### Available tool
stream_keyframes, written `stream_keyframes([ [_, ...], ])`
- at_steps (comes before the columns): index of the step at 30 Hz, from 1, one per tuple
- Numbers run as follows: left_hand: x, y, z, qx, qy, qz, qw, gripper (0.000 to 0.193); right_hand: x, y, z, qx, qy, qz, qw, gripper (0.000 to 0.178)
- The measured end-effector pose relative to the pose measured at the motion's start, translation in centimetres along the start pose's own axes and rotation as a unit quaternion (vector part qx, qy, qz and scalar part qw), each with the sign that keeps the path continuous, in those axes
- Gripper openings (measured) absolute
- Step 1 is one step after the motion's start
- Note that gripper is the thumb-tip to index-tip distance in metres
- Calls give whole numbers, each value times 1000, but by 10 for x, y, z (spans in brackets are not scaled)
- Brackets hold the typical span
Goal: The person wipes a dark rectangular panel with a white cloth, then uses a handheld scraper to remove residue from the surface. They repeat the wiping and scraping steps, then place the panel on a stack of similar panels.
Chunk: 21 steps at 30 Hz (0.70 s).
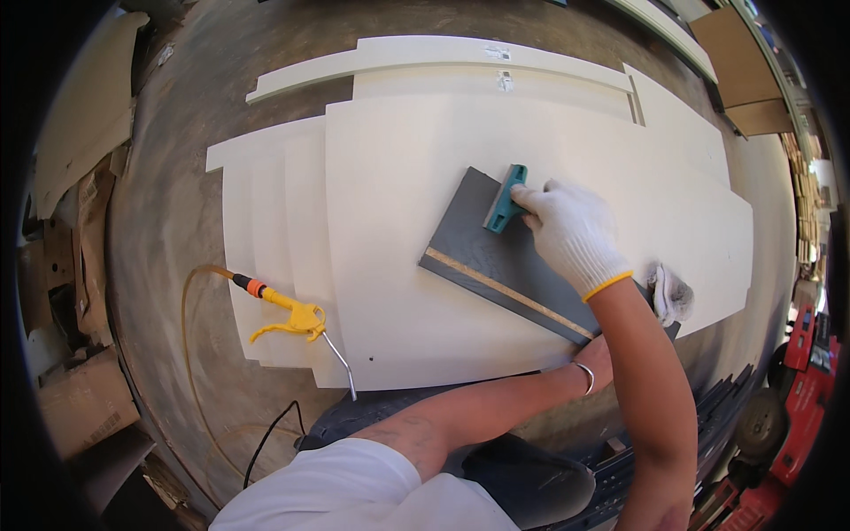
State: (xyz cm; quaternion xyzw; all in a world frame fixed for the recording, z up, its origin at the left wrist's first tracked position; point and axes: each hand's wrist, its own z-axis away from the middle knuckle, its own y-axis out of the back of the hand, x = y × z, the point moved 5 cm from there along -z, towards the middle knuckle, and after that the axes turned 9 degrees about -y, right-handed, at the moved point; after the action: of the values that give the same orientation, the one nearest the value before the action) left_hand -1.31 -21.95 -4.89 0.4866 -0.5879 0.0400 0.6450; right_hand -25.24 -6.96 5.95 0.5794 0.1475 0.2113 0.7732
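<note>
Head view: nearest me, the left hand (pixel 601 360) meets the near end of a grey board (pixel 469 211); the right forearm partly hides it, so I can't tell its grip. A yellow air gun (pixel 304 320) lies to the left, a rag (pixel 671 295) to the right. Farther up, the gloved right hand (pixel 574 230) grips a teal scraper (pixel 506 201) at the board's far end. White panels (pixel 398 159) lie beneath, a narrow strip (pixel 443 53) beyond.

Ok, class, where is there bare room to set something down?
On the top white board, there is bare room between its left edge and the gray panel, beyond the yellow air gun, and again from the scraper toward the small label. Around the panel it is crowded: left hand, right hand and rag bunch there.
</note>
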Motion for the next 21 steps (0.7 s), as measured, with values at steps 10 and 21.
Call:
stream_keyframes([
  [10,7,15,0,11,-8,-38,999,59,-10,7,-8,-18,7,26,999,32],
  [21,16,78,25,-44,9,90,995,57,-22,6,-13,-3,10,8,1000,32],
])
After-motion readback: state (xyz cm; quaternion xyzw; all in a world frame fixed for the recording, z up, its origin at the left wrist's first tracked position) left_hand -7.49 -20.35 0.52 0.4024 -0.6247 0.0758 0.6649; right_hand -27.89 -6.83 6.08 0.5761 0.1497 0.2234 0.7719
